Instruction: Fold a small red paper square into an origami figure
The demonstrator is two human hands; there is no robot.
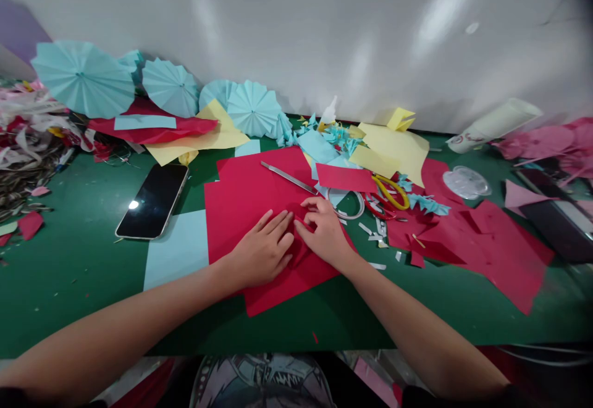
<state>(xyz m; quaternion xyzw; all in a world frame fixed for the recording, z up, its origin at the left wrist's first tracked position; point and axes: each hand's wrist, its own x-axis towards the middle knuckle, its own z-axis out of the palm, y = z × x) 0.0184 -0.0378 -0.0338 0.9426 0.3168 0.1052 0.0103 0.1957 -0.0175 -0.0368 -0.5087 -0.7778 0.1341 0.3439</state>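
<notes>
Layered sheets of red paper (241, 210) lie on the green table in front of me. My left hand (262, 250) rests on them, its fingers stretched out flat and touching the paper. Close beside it, my right hand (327, 232) has bent fingers, the thumb and fingertips closed at a small raised edge of red paper between the hands. How much paper is in that pinch is partly hidden. A thin metal craft knife (290, 178) lies across the red sheets just beyond my fingers. Under their left side sits a light blue sheet (178, 247).
A phone (154, 201) lies left. Pleated blue paper rosettes (252, 110) lean along the wall. Yellow-handled scissors (391, 192), red-handled scissors (377, 206), a roll of white tape (349, 206), scraps and red offcuts (482, 241) spread rightward. A white bottle (329, 112) stands behind.
</notes>
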